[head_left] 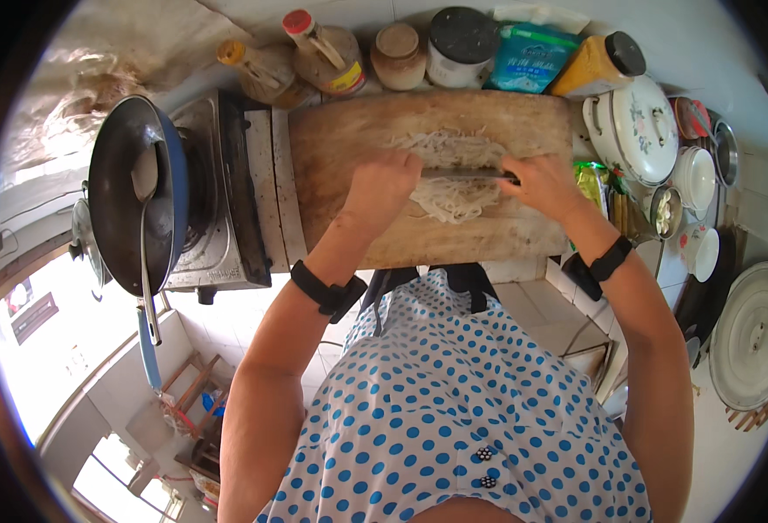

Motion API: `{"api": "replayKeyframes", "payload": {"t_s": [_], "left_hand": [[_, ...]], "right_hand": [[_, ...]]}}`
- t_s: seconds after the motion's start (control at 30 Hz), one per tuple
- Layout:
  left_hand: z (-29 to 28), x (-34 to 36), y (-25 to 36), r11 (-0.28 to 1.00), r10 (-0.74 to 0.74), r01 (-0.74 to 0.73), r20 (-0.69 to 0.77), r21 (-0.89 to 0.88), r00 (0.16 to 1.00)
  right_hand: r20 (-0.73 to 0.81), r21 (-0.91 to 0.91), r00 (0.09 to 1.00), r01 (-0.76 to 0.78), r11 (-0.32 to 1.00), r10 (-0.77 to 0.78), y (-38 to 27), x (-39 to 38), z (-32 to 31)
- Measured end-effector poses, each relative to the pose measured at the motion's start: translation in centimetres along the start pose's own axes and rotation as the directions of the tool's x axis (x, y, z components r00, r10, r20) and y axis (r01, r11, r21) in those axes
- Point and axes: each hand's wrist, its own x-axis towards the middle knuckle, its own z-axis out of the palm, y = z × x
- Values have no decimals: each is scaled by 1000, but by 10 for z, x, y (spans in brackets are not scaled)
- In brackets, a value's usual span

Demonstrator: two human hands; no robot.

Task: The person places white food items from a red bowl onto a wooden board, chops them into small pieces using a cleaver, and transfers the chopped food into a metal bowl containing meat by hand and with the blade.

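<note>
A kitchen knife (464, 173) lies crosswise over pale, finely cut shreds (450, 204) on a wooden cutting board (340, 122). My right hand (544, 185) is closed round its dark handle. At the other end of the blade my left hand (386, 185) has its fingers curled against the blade's tip; part of that grip is hidden. Shreds lie on both the far and the near side of the blade. What food they come from I cannot tell.
Left of the board, a wok (114, 218) with a ladle (145, 235) sits on a gas stove (231, 192). Bottles (327, 57), jars (399, 54) and a blue bag (530, 57) line the back. At right stand a lidded white pot (632, 131) and several bowls (696, 179).
</note>
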Motion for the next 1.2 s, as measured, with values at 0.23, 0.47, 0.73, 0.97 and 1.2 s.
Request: {"api": "replayKeyframes", "payload": {"t_s": [0.23,0.47,0.73,0.97,1.2], "left_hand": [[-45,-4,-7,976,-93,104,66,-191,994],[-17,4,-11,988,-151,147,123,42,981],[-31,-13,-27,971,-68,84,76,-224,995],[-20,-3,-6,994,-41,51,99,-95,994],[-39,-16,-12,967,-113,148,171,-207,979]], "right_hand": [[58,-112,997,52,992,-46,-35,15,-46],[-12,-26,993,118,993,-119,14,39,11],[123,-92,992,28,995,-16,-50,26,-43],[15,4,999,-33,999,33,-16,0,17],[110,-70,991,-63,996,70,-59,2,-50]]}}
